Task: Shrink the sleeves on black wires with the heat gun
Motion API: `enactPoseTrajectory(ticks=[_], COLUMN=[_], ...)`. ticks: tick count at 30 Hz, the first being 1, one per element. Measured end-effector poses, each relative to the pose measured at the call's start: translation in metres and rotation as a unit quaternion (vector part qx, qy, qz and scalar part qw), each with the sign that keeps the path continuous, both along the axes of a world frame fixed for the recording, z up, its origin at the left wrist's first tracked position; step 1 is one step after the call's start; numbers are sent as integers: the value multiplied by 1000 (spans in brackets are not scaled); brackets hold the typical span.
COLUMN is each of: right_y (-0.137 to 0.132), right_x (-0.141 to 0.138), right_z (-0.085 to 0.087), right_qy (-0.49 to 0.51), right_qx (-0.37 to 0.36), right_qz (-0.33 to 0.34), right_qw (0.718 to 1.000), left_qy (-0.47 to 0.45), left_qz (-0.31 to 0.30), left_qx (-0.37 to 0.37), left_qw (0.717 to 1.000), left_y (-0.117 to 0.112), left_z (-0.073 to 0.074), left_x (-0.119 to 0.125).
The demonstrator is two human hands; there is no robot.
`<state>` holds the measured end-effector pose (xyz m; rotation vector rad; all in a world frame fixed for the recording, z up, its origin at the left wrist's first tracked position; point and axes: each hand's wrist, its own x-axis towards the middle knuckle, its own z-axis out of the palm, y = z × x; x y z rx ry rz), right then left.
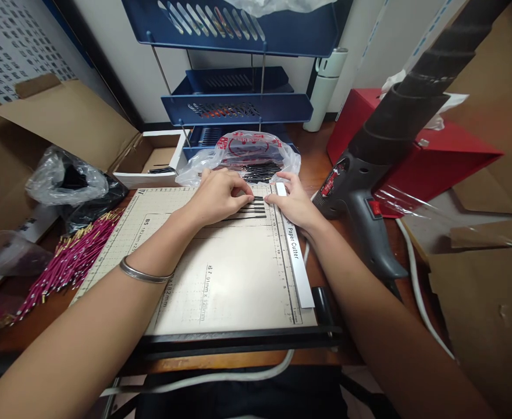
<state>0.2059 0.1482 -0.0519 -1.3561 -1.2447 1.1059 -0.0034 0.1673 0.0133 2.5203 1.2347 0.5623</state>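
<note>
A cream paper cutter (234, 273) with printed grid lines lies on the desk in front of me. Several thin black strips (259, 216) lie side by side across its upper right part, their ends near the ruler scale. My left hand (221, 196) is over them, thumb and fingertips pinched at the end of one strip. Over the top of the white cutter rail (297, 267) rests my right hand (297, 201), thumb pointing left at the strip ends and forefinger stretched forward. Its other fingers are partly hidden.
Behind the cutter sits a clear plastic bag (256, 145) of black strips. Magenta wires (70, 256) are heaped at left beside an open white box (151, 174). A heat gun (365, 192) stands close at right, before a red box (448, 145). Blue shelves (238, 107) rise behind.
</note>
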Motion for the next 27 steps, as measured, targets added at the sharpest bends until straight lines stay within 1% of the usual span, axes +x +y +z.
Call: enactPoseTrajectory(ticks=[6,20,27], right_y=[-2,-3,-4], right_x=[-1,-2,-4], right_z=[1,5,9], right_qy=[8,11,26], right_qx=[-2,-1,-20], right_qz=[0,-9,-14], right_qw=[1000,1000,999], left_qy=[13,11,-35], left_qz=[6,3,11], left_qx=[-5,-6,-7], left_qw=[1000,1000,999], left_y=[-1,-1,4], left_z=[0,0,-2], left_x=[1,1,2])
